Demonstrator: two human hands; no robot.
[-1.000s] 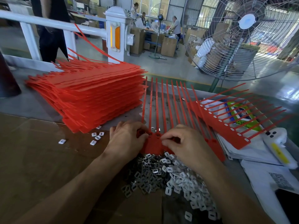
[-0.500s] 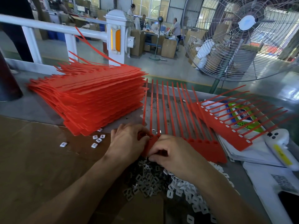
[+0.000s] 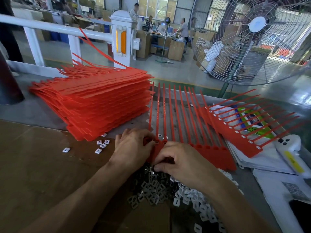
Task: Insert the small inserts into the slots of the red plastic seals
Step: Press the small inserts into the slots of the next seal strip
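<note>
While my hands work the near left end of the strip: step in hand looks like fetching the next insert for a slot.
Seal strip: red seal strip (image 3: 208,153) lies flat in front of me, tails pointing far, header row near; left slots by my hands, rest of the slots run right and look unfilled.
Left hand: left hand (image 3: 133,148) rests on the strip's left end, fingers curled down onto the header, pressing it; whether they pinch an insert I cannot tell.
Right hand: right hand (image 3: 181,163) sits at the strip's near edge, fingertips bent together over the pile, seemingly pinching an insert; not clear.
Inserts: insert pile (image 3: 161,189) just near the strip, grey ones left, white ones right; loose inserts (image 3: 101,145) lie left, beside the red stack (image 3: 101,105).
Done strip: filled strip (image 3: 235,132) lies right, on papers.
How to do it well: take one piece only, square it to the slot, keep the left hand pinning the header, push straight till flush.
Risk: tilted insert jams or pops out.
</note>
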